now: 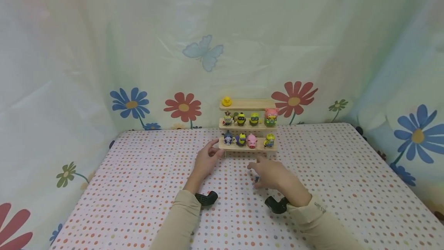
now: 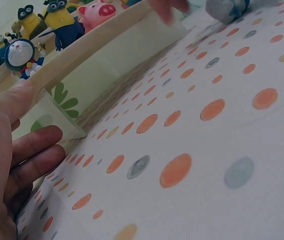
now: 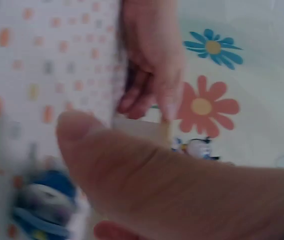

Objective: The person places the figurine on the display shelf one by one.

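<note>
Right hand (image 1: 268, 173) hovers open over blue figure (image 2: 227, 8); left hand (image 1: 206, 159) steadies wooden shelf (image 1: 248, 147), fingers straight.

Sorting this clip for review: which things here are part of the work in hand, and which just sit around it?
In hand:
- three-tier wooden display shelf, touched at its left end by the left hand
- small blue and grey figurine on the cloth, just under the right hand

Lying about:
- yellow rubber duck on the top tier
- dotted tablecloth
- flowered curtain
</note>
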Available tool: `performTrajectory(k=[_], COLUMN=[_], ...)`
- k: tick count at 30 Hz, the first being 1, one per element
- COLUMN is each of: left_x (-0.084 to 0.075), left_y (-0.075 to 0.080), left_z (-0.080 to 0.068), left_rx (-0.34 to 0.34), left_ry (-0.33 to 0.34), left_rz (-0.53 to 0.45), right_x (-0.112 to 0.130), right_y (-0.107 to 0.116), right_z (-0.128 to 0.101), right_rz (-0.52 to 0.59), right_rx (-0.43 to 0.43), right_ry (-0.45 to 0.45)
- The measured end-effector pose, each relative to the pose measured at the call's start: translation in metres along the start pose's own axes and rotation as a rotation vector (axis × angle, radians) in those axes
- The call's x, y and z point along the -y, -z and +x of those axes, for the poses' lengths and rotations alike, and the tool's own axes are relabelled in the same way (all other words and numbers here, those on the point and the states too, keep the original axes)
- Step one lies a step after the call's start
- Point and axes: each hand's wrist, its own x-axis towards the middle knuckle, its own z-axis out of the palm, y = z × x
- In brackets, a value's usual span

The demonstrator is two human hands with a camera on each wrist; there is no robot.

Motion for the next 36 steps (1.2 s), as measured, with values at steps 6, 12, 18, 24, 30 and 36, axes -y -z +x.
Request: performTrajectory(k=[6,12,18,24,30,36], left_x=[-0.001,-0.002,-0.001,-0.001,-0.001,0.0], left_y=[-0.004,-0.006,-0.003,-0.001,0.001,0.0], left_z=[0.001,0.002,0.001,0.001,0.0,0.0], left_rx=[-0.003,-0.002,-0.011,-0.018,-0.017,-0.015], left_ry=[-0.002,0.005,0.02,0.015,0.008,0.007], left_rz=[-0.01,-0.018,-0.01,0.005,0.014,0.023], right_x=[-0.01,-0.027,-0.042,-0.047,-0.041,-0.037], right_y=[-0.012,0.001,0.018,0.024,0.025,0.024], right_z=[0.004,0.007,0.006,0.003,0.002,0.001], right_rz=[0.076,0.105,0.266,0.476,0.648,0.642], right_rx=[0.038,-0.014,-0.177,-0.319,-0.433,-0.594], right_ry=[0.031,0.15,0.197,0.21,0.227,0.201])
